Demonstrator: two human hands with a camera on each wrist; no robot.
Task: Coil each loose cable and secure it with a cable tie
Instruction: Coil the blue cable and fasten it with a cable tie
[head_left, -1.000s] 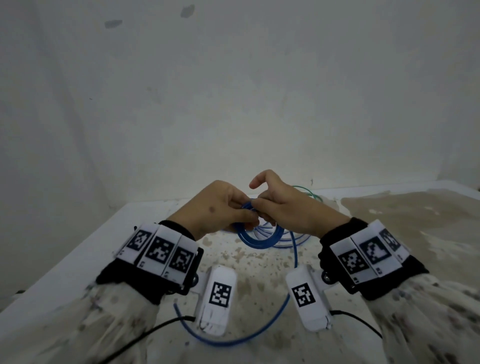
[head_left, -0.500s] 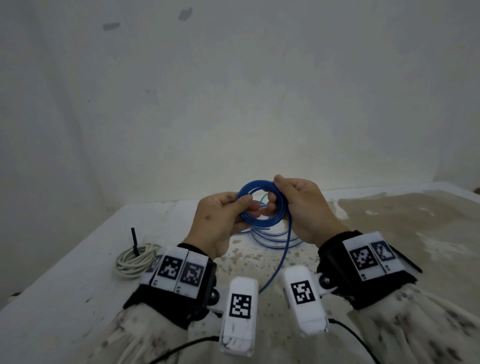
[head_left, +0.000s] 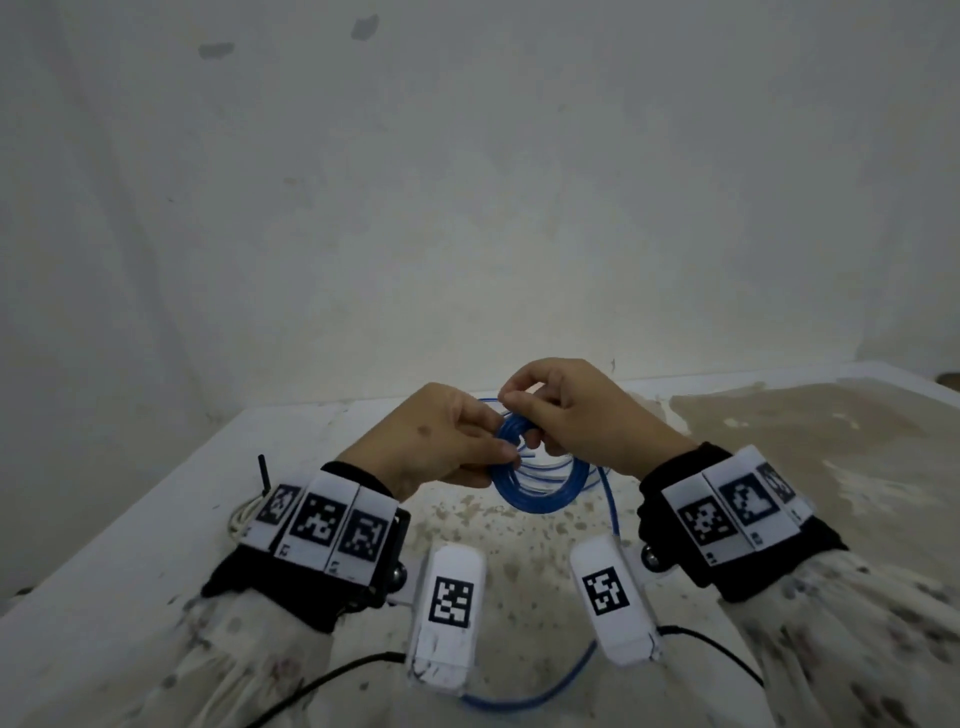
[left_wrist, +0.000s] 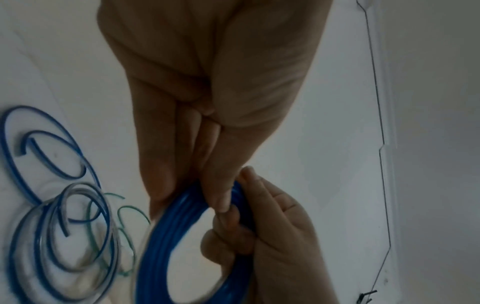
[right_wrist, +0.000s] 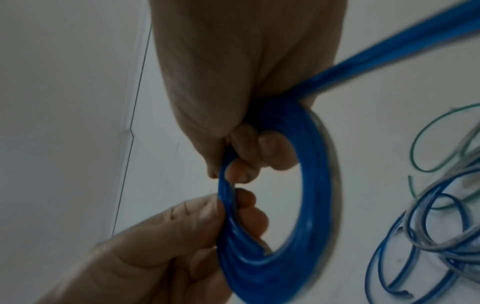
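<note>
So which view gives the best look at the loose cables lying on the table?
The left wrist view: the loose cables, blue, grey and green, lie spread out and unobstructed. The right wrist view catches only part of them at its right edge. In the head view they are mostly hidden behind the hands and the blue coil.

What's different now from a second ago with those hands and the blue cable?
Both hands lifted the blue cable coil upright half a second ago, then lowered it again. Left hand and right hand kept gripping it; its loose tail still trails down.
</note>
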